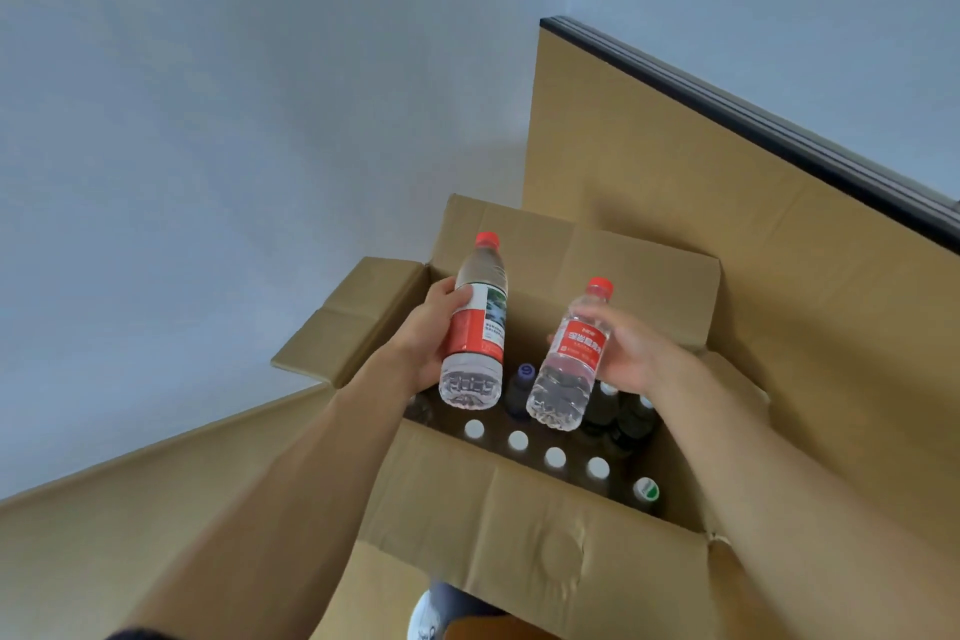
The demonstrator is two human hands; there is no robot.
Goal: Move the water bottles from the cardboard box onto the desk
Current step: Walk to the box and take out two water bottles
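Cardboard box [519, 525], brown and open at the top, sits low in the head view with all four flaps folded outward. Two water bottles are held in the air above its opening, both lifted clear of the bottles that remain inside.

Left hand [431, 327]: fingers and thumb are curled round the left bottle [475, 322], gripping it at the label band. This bottle is clear, has a red cap and carries a red-and-white label with a small landscape picture. It is tilted, cap pointing up and away from the camera, base toward the camera.

Right hand [631, 353]: fingers are wrapped round the right bottle [574, 353] at the label band, seen partly through the clear plastic; the thumb position cannot be told. This bottle is clear, red-capped, with a red label bearing white characters. It is tilted in the same sense as the left one, base nearest the camera. The two bottles are near each other but apart.

Inside the box, upright bottles remain:
- a row of four white caps [535, 450] along the near wall
- one green-and-white cap [645, 490] at the near right corner
- one dark blue cap [525, 372] visible between the two held bottles
- darker bottles [623, 418] at the right side, partly hidden by the right forearm

Behind the box stands a tan panel [675, 182] with a dark top edge [753, 114]. A pale wall [234, 94] fills the left and upper area. A white shoe [423, 618] shows below the box at the bottom edge
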